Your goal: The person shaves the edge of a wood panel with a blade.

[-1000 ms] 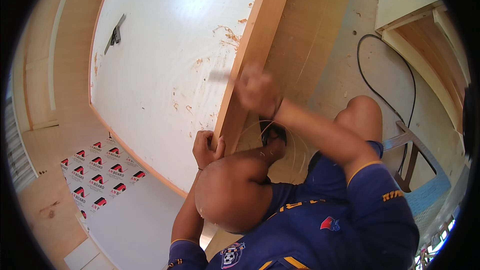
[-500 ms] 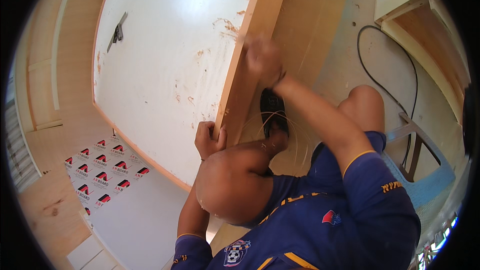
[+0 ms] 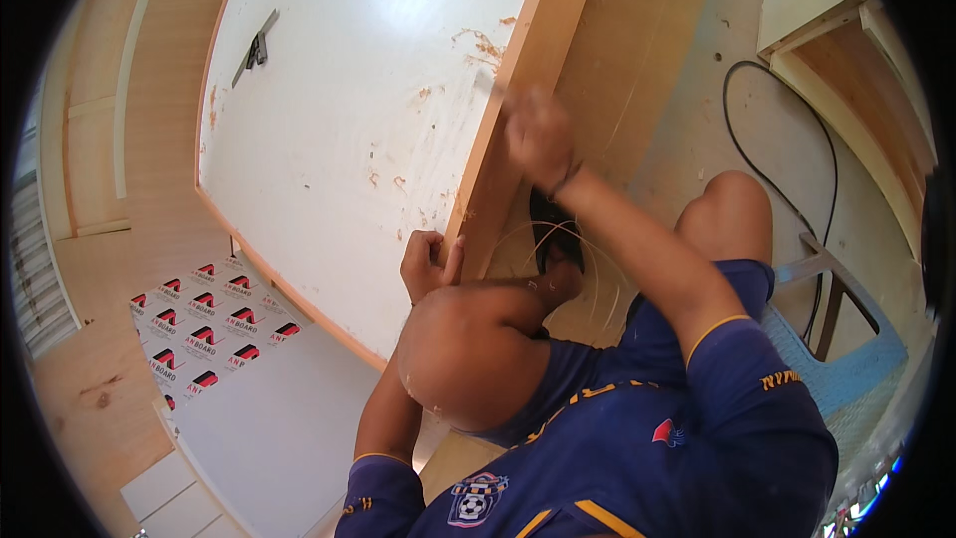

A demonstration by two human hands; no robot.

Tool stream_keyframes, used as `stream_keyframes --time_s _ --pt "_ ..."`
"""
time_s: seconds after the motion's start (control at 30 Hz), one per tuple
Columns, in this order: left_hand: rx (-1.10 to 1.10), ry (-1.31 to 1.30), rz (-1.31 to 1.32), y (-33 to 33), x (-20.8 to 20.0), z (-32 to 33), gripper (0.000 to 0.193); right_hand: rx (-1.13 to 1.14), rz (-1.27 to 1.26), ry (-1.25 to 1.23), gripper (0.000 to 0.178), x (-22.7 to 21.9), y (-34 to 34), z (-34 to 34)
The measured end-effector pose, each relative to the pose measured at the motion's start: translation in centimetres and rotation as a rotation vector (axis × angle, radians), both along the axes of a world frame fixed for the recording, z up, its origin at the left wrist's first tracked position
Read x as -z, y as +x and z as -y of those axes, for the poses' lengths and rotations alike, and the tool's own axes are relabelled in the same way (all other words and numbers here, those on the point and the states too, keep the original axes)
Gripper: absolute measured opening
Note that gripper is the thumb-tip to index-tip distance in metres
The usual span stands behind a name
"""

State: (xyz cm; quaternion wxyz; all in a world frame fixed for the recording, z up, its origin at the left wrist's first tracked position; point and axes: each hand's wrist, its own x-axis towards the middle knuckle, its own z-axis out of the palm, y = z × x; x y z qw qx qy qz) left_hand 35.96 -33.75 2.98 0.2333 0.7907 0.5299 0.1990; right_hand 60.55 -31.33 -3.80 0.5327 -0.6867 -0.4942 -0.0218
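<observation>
A large white panel (image 3: 339, 139) with an orange-brown wood edge (image 3: 498, 130) stands before me. Its near corner is in my left hand (image 3: 430, 264), fingers curled over the white face and thumb along the edge. My right hand (image 3: 543, 134), a little blurred, is closed at the long right edge farther up. A thin, pale blade (image 3: 487, 85) juts from that fist over the white surface; its handle is hidden in my fingers. Curled brown shavings (image 3: 483, 45) lie beside it, with more scattered across the panel.
A dark metal tool with a straight blade (image 3: 256, 50) lies at the panel's far left. Printed sheeting (image 3: 214, 329) covers a board at lower left. On the right are a black cable (image 3: 732, 130), a blue chair (image 3: 856, 364) and a wooden cabinet part (image 3: 846, 70).
The panel appears slightly farther right in the view. My right hand and the blade have shifted slightly along the edge toward me; my left hand remains at the near corner.
</observation>
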Motion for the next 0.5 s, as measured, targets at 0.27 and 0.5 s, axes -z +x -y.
stream_keyframes --time_s 0.27,0.5 --pt "-0.169 -0.188 0.039 -0.5 -0.7 0.0 0.037 -0.212 -0.069 0.027 0.042 -1.1 0.6 1.5" --pt "-0.204 -0.276 0.116 0.8 -1.3 0.1 0.037 0.015 -0.018 -0.04 0.043 0.4 3.3 -1.3"
